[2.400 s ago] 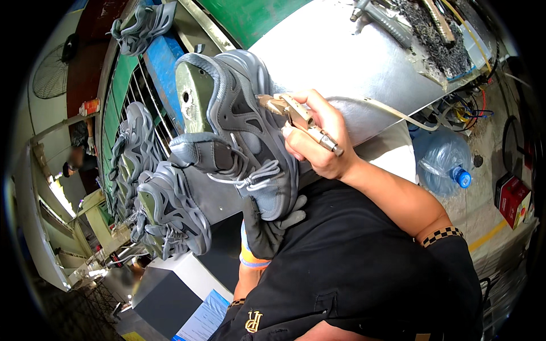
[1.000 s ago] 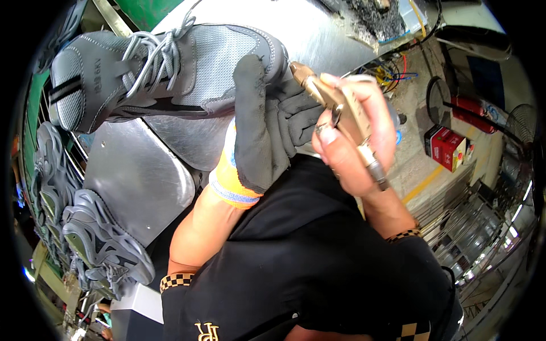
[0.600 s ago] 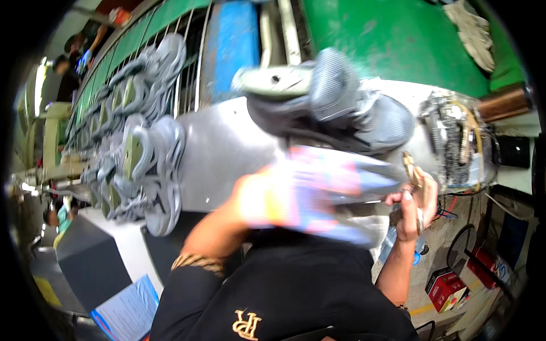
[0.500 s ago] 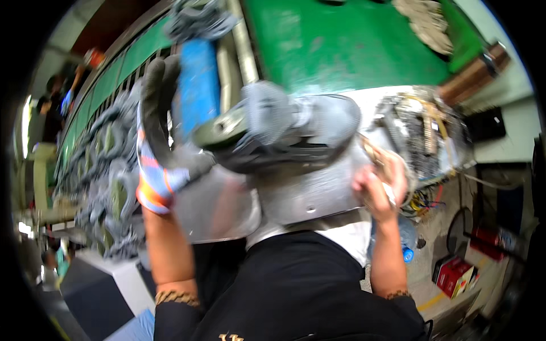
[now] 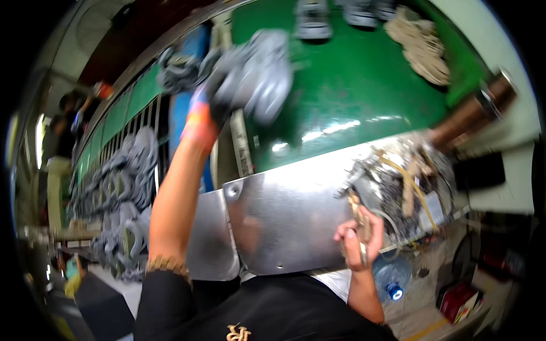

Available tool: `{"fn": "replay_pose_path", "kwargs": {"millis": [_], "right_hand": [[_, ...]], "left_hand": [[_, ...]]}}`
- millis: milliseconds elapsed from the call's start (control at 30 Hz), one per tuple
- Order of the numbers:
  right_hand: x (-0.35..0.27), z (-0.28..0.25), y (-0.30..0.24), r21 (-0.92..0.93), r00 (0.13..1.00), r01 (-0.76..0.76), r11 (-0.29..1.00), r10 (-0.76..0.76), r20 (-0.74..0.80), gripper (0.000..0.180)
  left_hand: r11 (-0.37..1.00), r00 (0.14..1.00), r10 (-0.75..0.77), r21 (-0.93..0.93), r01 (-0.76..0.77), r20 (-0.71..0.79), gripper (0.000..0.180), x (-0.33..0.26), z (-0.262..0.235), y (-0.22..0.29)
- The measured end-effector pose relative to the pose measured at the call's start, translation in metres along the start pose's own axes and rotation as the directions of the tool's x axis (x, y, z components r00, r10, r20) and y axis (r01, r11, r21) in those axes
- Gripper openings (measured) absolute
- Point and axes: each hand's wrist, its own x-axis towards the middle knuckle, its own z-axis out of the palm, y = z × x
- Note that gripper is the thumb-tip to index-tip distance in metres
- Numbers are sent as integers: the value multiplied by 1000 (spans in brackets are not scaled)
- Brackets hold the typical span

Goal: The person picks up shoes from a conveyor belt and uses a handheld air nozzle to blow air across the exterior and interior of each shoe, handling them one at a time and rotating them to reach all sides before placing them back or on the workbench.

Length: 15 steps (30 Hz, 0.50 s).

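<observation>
My left hand (image 5: 215,105), in a dark work glove with an orange and blue cuff, reaches far out past the metal plate. It grips a grey shoe (image 5: 259,77), smeared by motion, above the left edge of the green surface. My right hand (image 5: 363,236) is closed round a slim brass-coloured hand tool (image 5: 362,221); its exact kind is hard to make out. This hand is over the right end of the shiny metal plate (image 5: 290,210), beside a heap of small metal parts and tools (image 5: 406,182).
Several grey shoe uppers (image 5: 122,176) fill a rack at left. Another grey upper (image 5: 179,71) lies near the blue strip. Grey shoes (image 5: 313,20) and a beige shoe (image 5: 420,45) stand on the green surface (image 5: 352,85). A brown flask (image 5: 475,111) and water jug (image 5: 392,278) are at right.
The grey shoe has gone from over the metal plate to the far left, now in my left hand, which was open beside it. My right hand keeps the tool, slightly lower.
</observation>
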Motion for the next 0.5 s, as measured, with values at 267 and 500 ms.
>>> {"fn": "replay_pose_path", "kwargs": {"millis": [267,500], "right_hand": [[-15,10,-26,-228,975,-61,972,10,-221,61],[-4,-16,-17,-164,999,4,986,-12,-48,59]], "left_hand": [[301,960,57,912,-278,273,60,191,53,41],[46,384,923,998,-40,-27,45,71,-223,227]]}}
